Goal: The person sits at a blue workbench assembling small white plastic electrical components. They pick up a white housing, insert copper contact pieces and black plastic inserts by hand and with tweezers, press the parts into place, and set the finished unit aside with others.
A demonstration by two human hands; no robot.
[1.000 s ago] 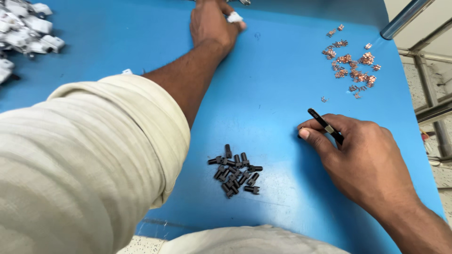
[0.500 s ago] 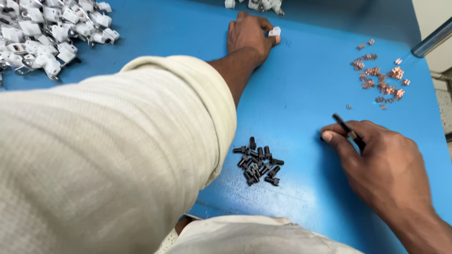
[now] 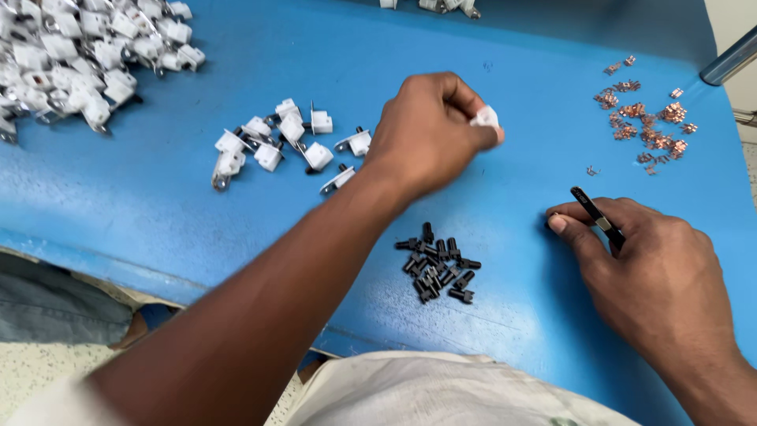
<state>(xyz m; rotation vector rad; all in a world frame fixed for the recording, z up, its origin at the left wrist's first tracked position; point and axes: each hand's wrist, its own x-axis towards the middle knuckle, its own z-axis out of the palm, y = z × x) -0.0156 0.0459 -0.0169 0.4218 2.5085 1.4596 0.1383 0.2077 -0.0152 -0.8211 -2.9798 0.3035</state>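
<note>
The left hand reaches across the blue bench and hovers near its middle, fingers pinched together on a small white plastic part that shows just past the fingertips. The right hand rests on the bench at the near right, fingers curled around a slim black tool whose tip pokes out toward the far left; the two hands are well apart.

Between them, nearer the bench's front edge, lies a tight heap of small black parts. Just left of the left hand, a loose scatter of white parts with short metal pins lies spread on the bench. A much larger pile of white parts fills the far left corner. At the far right sits a cluster of tiny copper-coloured pieces, and beyond it a grey metal tube crosses the corner. A few more white pieces lie at the far edge. A pale garment shows at the near edge of the view.
</note>
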